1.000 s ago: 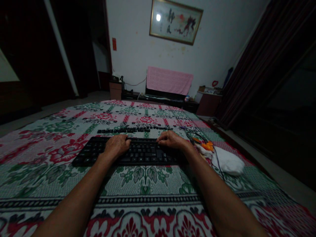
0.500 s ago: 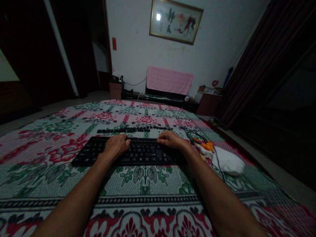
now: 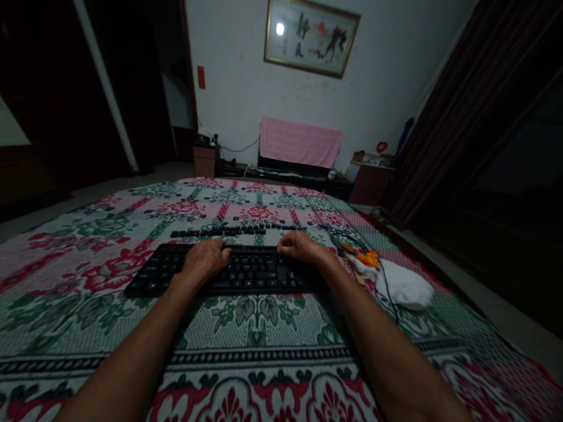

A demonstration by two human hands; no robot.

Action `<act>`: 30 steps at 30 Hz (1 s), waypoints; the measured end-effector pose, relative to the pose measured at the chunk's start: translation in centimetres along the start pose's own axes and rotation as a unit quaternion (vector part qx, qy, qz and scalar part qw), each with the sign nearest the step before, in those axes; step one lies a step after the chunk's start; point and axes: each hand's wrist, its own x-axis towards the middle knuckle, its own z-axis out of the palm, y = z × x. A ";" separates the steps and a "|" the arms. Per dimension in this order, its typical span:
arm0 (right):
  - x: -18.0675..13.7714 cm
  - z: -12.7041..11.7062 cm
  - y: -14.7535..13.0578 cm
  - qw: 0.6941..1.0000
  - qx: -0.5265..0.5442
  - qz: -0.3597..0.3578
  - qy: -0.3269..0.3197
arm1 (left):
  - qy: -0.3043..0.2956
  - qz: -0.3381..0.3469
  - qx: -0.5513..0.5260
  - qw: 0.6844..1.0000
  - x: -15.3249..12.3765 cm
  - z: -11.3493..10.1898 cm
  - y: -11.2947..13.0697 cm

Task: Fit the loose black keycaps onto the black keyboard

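A black keyboard (image 3: 246,272) lies flat on a bed covered with a red and green floral blanket (image 3: 255,328). My left hand (image 3: 204,261) rests on the keyboard's left middle, with its fingers curled down onto the upper key rows. At the keyboard's far edge, right of centre, my right hand (image 3: 301,247) has its fingertips drawn together; what they pinch is hidden. A row of loose black keycaps (image 3: 237,230) lies on the blanket just beyond the keyboard.
To the right of the keyboard lie a white cloth (image 3: 404,287), a small orange object (image 3: 368,258) and a dark cable (image 3: 347,240). Beyond the bed stands a low cabinet with a pink-draped screen (image 3: 301,143). Dark curtains hang at the right.
Both hands keep their places on the keyboard. The view has shifted very slightly, nothing else has visibly moved.
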 end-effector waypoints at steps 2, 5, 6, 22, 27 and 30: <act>-0.1 0.1 0.2 1.000 0.000 -0.009 -0.006 | 0.000 0.001 -0.003 1.000 0.0 0.0 0.0; -0.2 0.0 0.2 0.999 -0.014 -0.028 -0.015 | 0.002 0.010 -0.006 1.000 0.0 0.1 -0.1; -0.2 0.0 0.1 0.999 -0.022 -0.034 -0.013 | 0.003 0.009 -0.007 1.000 0.0 0.1 -0.1; 0.3 0.0 0.2 0.999 -0.034 0.025 -0.020 | -0.004 0.014 0.005 1.000 0.2 0.1 -0.2; -0.1 0.2 0.7 1.000 0.017 -0.006 -0.018 | -0.002 0.010 0.000 1.000 0.1 0.1 -0.2; -0.2 0.3 0.8 0.998 0.057 0.006 -0.016 | -0.001 0.015 0.001 1.000 0.1 0.1 -0.2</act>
